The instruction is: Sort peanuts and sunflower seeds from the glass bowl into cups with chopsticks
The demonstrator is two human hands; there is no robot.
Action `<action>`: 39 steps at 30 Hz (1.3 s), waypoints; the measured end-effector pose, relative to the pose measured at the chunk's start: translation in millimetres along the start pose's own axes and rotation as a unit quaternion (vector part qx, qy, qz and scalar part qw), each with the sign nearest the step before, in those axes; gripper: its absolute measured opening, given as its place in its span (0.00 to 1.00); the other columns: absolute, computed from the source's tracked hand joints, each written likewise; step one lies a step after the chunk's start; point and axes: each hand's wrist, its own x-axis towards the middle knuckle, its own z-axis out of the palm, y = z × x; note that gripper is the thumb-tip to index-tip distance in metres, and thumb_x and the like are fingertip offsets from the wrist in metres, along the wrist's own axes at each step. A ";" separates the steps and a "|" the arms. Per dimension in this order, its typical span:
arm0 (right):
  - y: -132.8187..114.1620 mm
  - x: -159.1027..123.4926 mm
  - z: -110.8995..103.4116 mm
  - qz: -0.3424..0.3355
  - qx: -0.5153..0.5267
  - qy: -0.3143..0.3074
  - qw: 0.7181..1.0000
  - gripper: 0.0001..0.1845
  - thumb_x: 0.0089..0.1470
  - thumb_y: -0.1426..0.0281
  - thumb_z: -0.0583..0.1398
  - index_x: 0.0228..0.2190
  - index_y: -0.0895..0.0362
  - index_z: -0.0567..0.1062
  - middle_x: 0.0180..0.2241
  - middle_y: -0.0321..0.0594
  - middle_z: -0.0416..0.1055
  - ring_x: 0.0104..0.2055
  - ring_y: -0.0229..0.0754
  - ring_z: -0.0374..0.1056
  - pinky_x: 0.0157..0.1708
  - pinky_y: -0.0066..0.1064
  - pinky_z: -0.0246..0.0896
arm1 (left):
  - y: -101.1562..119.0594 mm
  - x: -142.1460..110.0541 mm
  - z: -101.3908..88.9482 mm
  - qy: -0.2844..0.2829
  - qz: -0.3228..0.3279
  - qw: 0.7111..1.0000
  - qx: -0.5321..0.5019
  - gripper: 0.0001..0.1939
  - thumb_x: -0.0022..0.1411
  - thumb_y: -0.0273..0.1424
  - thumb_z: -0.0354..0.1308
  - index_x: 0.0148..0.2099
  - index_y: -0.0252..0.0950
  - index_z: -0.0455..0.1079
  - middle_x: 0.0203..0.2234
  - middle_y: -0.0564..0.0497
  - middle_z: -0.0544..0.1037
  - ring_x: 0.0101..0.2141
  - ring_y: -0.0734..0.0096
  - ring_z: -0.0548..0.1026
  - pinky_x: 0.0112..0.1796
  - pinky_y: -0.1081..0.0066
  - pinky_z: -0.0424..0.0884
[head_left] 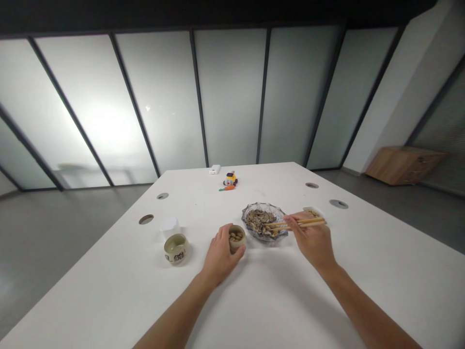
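Note:
My left hand (220,256) is wrapped round a small ceramic cup (237,237) that holds a few pale nuts. My right hand (312,240) grips a pair of wooden chopsticks (296,224). Their tips reach left into a glass bowl (264,220) full of striped seeds. The cup stands just left of the bowl, touching or nearly touching it. A second ceramic cup (175,248) with dark lettering stands further left, and it looks empty.
All of this rests on a white table (254,300) with round cable holes (146,219). A small white container (169,226) sits behind the second cup, and another small dish (314,212) lies behind my right hand. A toy (230,180) and a white box (214,169) lie at the far edge.

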 end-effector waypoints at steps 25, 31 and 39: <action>8.8 -0.9 5.3 0.028 -0.016 -0.003 0.999 0.28 0.70 0.49 0.54 0.25 0.52 0.77 0.23 0.40 0.77 0.28 0.46 0.73 0.31 0.37 0.63 | -0.4 0.0 -0.3 0.005 0.007 1.000 0.000 0.30 0.61 0.34 0.63 0.64 0.42 0.63 0.60 0.42 0.72 0.59 0.52 0.73 0.61 0.54 0.66; 12.0 0.0 3.3 0.030 -0.019 0.020 0.999 0.28 0.70 0.51 0.55 0.24 0.52 0.76 0.23 0.40 0.77 0.28 0.45 0.74 0.31 0.35 0.64 | 1.6 -0.4 -1.2 0.006 0.005 1.000 -0.004 0.30 0.61 0.34 0.63 0.64 0.42 0.63 0.59 0.43 0.72 0.58 0.52 0.73 0.61 0.54 0.66; 16.4 -0.3 5.3 0.035 -0.021 0.009 0.999 0.29 0.70 0.49 0.54 0.24 0.53 0.76 0.22 0.39 0.76 0.28 0.46 0.75 0.31 0.36 0.64 | 2.0 -0.1 -1.3 0.001 0.000 1.000 0.007 0.30 0.62 0.34 0.63 0.64 0.41 0.61 0.60 0.42 0.71 0.59 0.51 0.72 0.62 0.52 0.65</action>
